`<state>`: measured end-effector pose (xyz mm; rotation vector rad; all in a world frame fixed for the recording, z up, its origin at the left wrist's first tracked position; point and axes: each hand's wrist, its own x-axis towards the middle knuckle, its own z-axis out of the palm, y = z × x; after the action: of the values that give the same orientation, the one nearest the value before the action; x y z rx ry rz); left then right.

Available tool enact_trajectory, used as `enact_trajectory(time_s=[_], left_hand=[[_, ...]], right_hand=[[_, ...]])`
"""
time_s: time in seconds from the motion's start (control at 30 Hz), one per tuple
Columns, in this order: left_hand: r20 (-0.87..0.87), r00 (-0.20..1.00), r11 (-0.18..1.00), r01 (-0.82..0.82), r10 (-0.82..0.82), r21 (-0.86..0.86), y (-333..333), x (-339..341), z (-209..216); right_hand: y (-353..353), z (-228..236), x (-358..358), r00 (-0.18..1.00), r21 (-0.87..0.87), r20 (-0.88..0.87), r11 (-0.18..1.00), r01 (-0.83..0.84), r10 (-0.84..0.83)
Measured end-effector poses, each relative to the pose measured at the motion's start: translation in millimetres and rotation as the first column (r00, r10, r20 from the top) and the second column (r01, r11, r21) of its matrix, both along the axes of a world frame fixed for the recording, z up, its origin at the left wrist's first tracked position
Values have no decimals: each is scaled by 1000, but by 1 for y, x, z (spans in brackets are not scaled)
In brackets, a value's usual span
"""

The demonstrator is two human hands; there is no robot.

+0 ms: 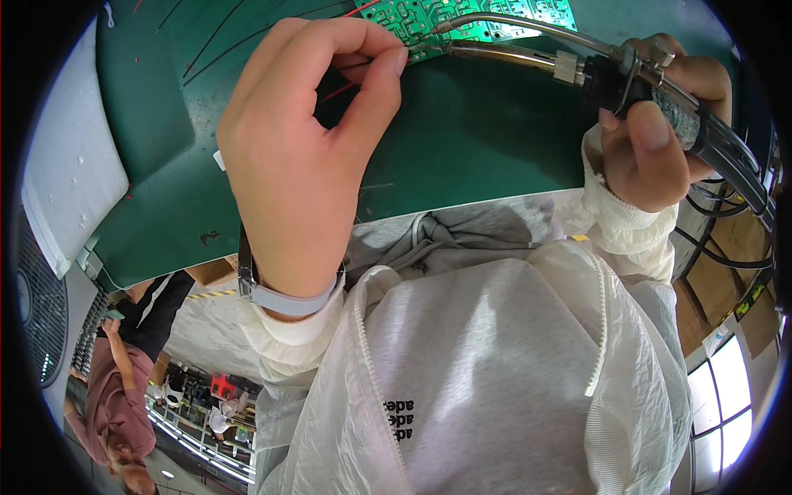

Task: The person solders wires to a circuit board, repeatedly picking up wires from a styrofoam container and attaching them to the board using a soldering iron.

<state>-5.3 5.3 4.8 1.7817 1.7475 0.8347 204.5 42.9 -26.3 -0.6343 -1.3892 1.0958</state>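
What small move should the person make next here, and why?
Probably ease the black-handled, metal-tubed soldering tool slightly with the right hand, keeping the left hand steady: the left fingertips seem to pinch a thin dark wire at the green printed circuit board, very near the tool's tip, and whether that tip touches is unclear.
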Motion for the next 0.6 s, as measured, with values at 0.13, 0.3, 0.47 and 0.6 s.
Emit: enact_trajectory(time_s=[0.13,0.3,0.47,0.6], left_hand=[[-60,998,999,-11,8,-47,1,2,1],[-46,999,998,-1,-2,-55,1,1,0],[48,998,995,26,-30,96,1,-1,-6],[150,988,999,-24,20,26,-1,-1,-7]], right_hand=[[-1,2,3,999,-36,46,999,4,-2],[3,-3,4,995,-4,-28,996,-93,93],[8,1,8,992,73,39,990,-124,121],[9,-7,9,977,223,213,974,-30,-19]])
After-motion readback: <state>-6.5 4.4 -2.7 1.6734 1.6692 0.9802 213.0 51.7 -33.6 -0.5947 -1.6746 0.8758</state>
